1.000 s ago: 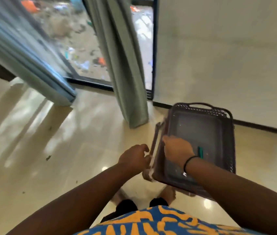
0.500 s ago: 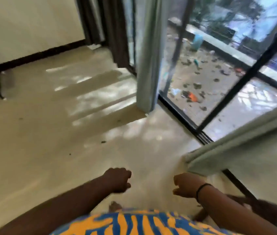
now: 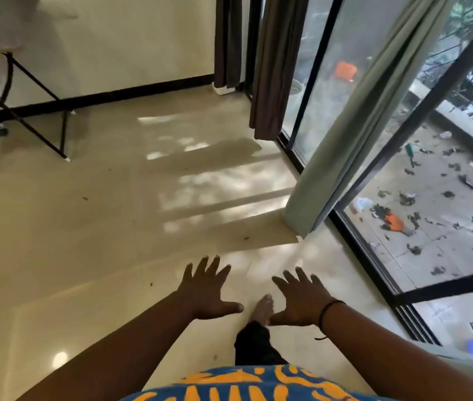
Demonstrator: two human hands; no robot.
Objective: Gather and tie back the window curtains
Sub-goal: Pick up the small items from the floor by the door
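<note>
1. At the far left I see a folding table [image 3: 12,82] with black crossed legs, standing on the glossy beige floor [image 3: 84,241] against a cream wall with a dark skirting strip.
2. Sunlight falls across the middle of the floor in patches, and a ceiling light shows as a small bright spot low on the left.
3. My left hand [image 3: 207,290] is out in front of me, palm down, fingers [image 3: 200,266] spread wide and thumb turned inward. It holds nothing and touches nothing.
4. Between the hands a bare foot [image 3: 263,308] shows below on the floor.
5. My right hand [image 3: 298,299] is likewise flat and fully splayed, empty, with a thin black band [image 3: 329,309] on the wrist.
6. Up the room, a dark brown curtain [image 3: 275,68] hangs by the black-framed glass doors [image 3: 316,82], near the corner.
7. Right of that, the pale green curtain [image 3: 353,134] hangs loose and untied in front of the glass, its hem just at the floor beside the door track, well apart from both hands.
8. Through the glass on the right lies a paved yard [image 3: 432,227] scattered with litter.
</note>
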